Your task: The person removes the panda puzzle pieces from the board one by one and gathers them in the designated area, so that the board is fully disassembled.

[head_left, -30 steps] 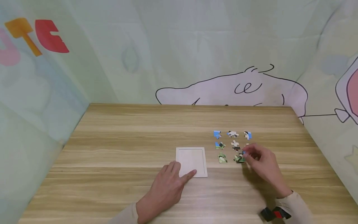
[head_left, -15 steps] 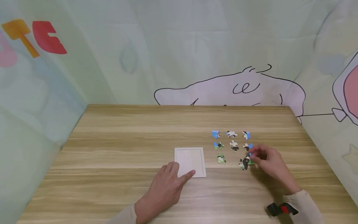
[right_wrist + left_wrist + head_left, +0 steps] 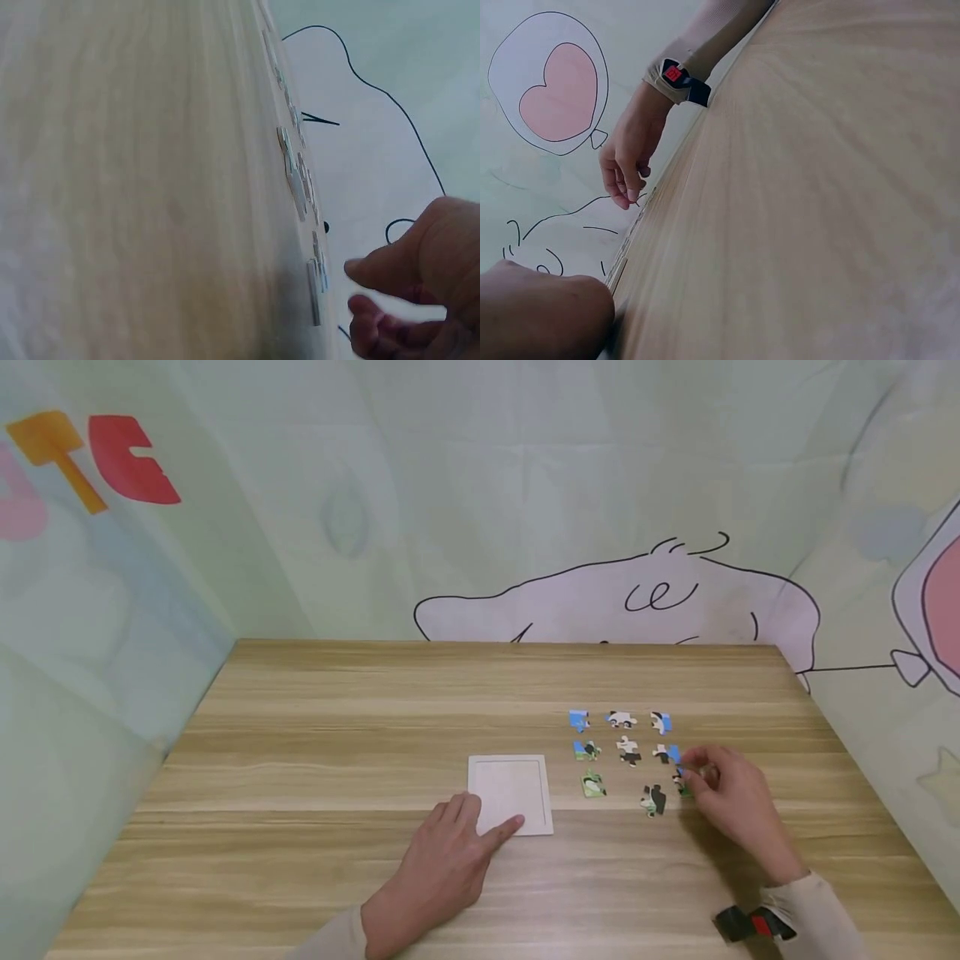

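Note:
My left hand (image 3: 442,860) holds the white square puzzle tray (image 3: 549,793) at its lower left, fingers bent at the left edge and thumb laid across the lower part. Over the right side of the table is my right hand (image 3: 723,785), its thumb and index fingertips at a green and blue jigsaw piece (image 3: 679,782). In the right wrist view, its thumb (image 3: 382,266) is apart from the flat pieces (image 3: 313,292). A dark-and-white jigsaw piece (image 3: 652,802) lies just to the left of that hand. Its other fingers are loosely bent.
More jigsaw pieces lie in rows behind, among them a blue piece (image 3: 579,720), a panda-face piece (image 3: 621,720) and a white-and-black piece (image 3: 628,750). A green piece (image 3: 592,784) sits right of the tray. A printed cloth (image 3: 480,510) stands behind the wooden table (image 3: 337,710).
My right hand has moved right. The dark-and-white piece has come apart from the green and blue piece and lies nearer the front. My left hand has stayed on the tray.

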`<action>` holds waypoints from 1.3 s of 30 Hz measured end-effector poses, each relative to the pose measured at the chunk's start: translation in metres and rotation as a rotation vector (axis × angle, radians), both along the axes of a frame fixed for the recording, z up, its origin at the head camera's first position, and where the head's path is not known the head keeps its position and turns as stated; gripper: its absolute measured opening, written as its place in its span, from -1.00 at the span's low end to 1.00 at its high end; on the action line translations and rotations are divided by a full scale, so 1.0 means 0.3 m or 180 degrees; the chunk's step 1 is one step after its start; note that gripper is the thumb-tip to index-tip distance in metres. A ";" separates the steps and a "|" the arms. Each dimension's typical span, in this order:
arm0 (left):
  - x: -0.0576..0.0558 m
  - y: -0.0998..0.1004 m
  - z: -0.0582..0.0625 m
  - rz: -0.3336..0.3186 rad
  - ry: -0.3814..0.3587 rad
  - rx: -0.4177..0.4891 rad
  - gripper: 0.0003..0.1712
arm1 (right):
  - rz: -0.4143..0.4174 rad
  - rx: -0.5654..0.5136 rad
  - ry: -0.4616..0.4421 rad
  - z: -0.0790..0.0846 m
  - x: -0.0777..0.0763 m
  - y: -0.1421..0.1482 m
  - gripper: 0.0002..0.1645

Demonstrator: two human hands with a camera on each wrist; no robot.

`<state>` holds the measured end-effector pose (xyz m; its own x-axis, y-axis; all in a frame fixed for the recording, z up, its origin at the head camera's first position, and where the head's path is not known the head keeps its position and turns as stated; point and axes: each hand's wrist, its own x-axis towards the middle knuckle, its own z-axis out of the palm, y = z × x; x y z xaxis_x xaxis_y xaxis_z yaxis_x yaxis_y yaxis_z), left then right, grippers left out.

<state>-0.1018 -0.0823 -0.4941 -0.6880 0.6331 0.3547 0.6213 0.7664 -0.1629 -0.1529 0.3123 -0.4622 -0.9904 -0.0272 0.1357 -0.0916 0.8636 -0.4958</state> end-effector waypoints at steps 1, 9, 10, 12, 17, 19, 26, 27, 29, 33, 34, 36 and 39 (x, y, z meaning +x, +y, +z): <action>0.000 0.000 0.000 0.0000 0.0005 0.0000 -0.42 | 0.0058 -0.0019 0.0065 0.002 0.003 -0.006 -0.80; -0.001 0.005 0.001 0.0003 0.0017 0.0032 -0.40 | 0.0958 -0.0262 0.0140 0.002 0.011 -0.044 -0.50; -0.001 0.006 0.001 -0.0001 0.0029 0.0044 -0.40 | 0.0960 -0.0245 0.0152 -0.003 0.010 -0.048 -0.49; -0.001 0.008 -0.001 -0.0010 0.0051 0.0058 -0.40 | 0.0912 -0.0226 0.0188 -0.012 0.007 -0.057 -0.51; -0.001 0.009 -0.003 -0.0004 0.0070 0.0037 -0.41 | 0.0719 -0.0212 0.0181 -0.031 -0.009 -0.078 -0.55; -0.001 0.009 -0.002 -0.0008 0.0079 0.0028 -0.41 | 0.0642 -0.0213 0.0164 -0.036 -0.014 -0.085 -0.56; 0.000 0.012 0.001 -0.0003 0.0022 -0.0044 -0.41 | 0.0485 -0.0279 0.0134 -0.040 -0.020 -0.101 -0.58; 0.000 0.011 0.001 -0.0002 0.0008 -0.0056 -0.41 | 0.0464 -0.0300 0.0145 -0.039 -0.019 -0.102 -0.59; -0.001 0.011 0.002 -0.0004 -0.0008 -0.0064 -0.40 | 0.0432 -0.0344 0.0236 -0.034 -0.017 -0.097 -0.63; -0.003 0.006 0.001 -0.0015 0.0012 0.0002 -0.41 | 0.0313 -0.0381 0.0453 -0.018 -0.007 -0.064 -0.70; -0.003 0.004 0.000 -0.0018 0.0017 0.0039 -0.42 | 0.0267 -0.0373 0.0455 -0.015 -0.004 -0.052 -0.70; -0.003 -0.001 -0.002 -0.0025 0.0022 0.0118 -0.43 | 0.0158 -0.0332 0.0361 -0.011 0.005 -0.027 -0.67; -0.002 -0.008 -0.003 -0.0039 0.0014 0.0218 -0.43 | 0.0041 -0.0252 0.0119 -0.015 0.018 -0.001 -0.62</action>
<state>-0.1025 -0.0847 -0.4950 -0.6787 0.6156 0.4005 0.6300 0.7683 -0.1132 -0.1474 0.3121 -0.4668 -0.9842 -0.0276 0.1750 -0.1223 0.8205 -0.5584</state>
